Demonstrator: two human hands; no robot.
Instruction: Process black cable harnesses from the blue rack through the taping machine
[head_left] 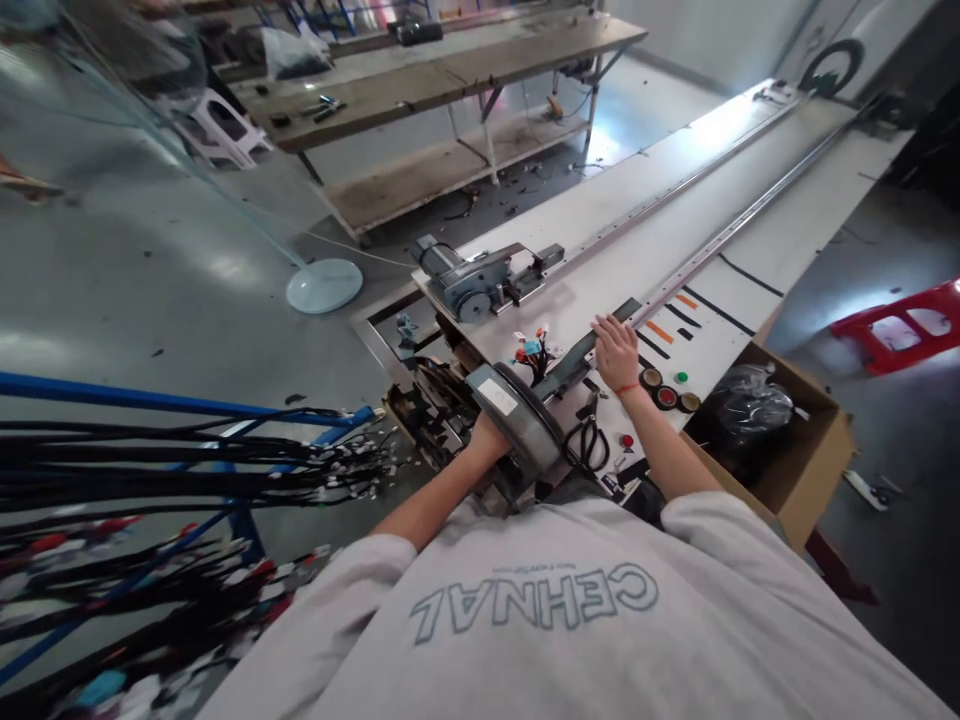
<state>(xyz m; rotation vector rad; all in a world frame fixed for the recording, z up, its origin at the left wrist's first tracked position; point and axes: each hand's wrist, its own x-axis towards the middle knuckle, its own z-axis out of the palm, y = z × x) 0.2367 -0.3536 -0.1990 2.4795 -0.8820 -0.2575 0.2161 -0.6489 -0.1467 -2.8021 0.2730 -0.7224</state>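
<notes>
My left hand [489, 438] reaches behind the near taping machine's grey housing [517, 425], which has a round wheel and a white label; its fingers are hidden. My right hand [616, 350] lies with fingers extended over the grey metal arm [577, 362] at the end of the rail. Between the arm and the second machine [469, 280] stands a bunch of wires with red, white and blue connectors [532, 350]. Black-handled scissors [589, 440] lie just below the arm. Tape rolls [666, 397] sit right of my right wrist.
The long white table [795, 235] carries two metal rails [739, 222] and black and orange strips [660, 333]. A cardboard box [814, 465] with plastic stands right. Wire harnesses [285, 455] hang on a blue rack at left. A workbench [450, 80] is behind, a red stool [900, 325] far right.
</notes>
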